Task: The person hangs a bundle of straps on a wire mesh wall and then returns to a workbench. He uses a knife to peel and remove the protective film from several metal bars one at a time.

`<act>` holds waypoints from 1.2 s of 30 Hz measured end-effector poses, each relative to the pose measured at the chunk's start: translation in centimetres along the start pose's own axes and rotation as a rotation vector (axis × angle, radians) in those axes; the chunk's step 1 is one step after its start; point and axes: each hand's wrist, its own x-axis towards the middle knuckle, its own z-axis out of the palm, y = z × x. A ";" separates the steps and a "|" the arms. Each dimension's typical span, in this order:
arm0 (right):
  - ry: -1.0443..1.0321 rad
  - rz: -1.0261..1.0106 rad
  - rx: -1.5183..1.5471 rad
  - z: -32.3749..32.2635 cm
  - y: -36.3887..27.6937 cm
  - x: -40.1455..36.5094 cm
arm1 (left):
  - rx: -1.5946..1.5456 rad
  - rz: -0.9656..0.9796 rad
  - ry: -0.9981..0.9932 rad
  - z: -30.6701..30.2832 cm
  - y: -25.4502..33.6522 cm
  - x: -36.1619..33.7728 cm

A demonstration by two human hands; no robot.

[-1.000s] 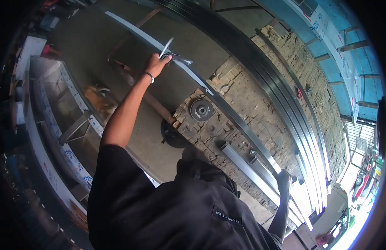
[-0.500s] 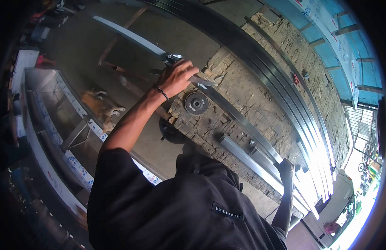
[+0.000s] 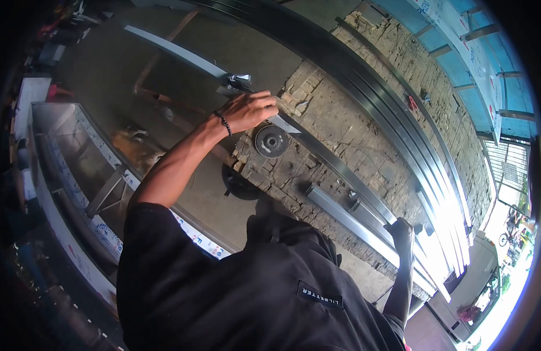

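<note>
My left hand [image 3: 247, 111] is closed over the far-left part of a long, narrow metal bar [image 3: 332, 161], beside a pale, pointed offcut. My right hand [image 3: 402, 229], darker in shadow, is closed around the bar's lower right part. The bar lies diagonally across a worn wooden bench [image 3: 375, 169]. Just below my left hand, a round dark disc [image 3: 271, 141] rests on the wood. A silvery clamp-like piece [image 3: 238, 81] sits beyond my left fingers, at the end of a pale strip [image 3: 174, 50]. A wider metal channel [image 3: 346, 219] lies nearer my body.
Several long dark metal profiles [image 3: 364, 90] cross the bench's far side. Red-handled pliers [image 3: 412, 103] lie beyond them. At left stands a metal frame with printed film [image 3: 121, 169], near a brown-and-white animal [image 3: 133, 146] on the floor. Blue-filmed panels [image 3: 478, 64] are at upper right.
My left hand has shifted slightly, its wrist now a little higher and farther left. My right hand has stayed nearly in place. The whole view has moved slightly.
</note>
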 end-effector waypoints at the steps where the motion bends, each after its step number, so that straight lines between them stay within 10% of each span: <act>1: -0.001 0.002 0.008 0.0 0.0 0.0 | -0.001 0.002 -0.001 -0.2 0.0 0.1; 10: -0.010 0.008 -0.004 -0.3 -0.8 0.0 | 0.071 0.042 0.025 0.4 0.0 0.6; 30: 0.005 0.056 -0.037 0.2 0.0 0.0 | -0.054 -1.157 0.653 0.4 -13.5 -7.7; 36: 0.017 0.115 -0.010 1.0 0.0 0.7 | -0.409 -1.043 0.707 0.8 -12.9 -8.3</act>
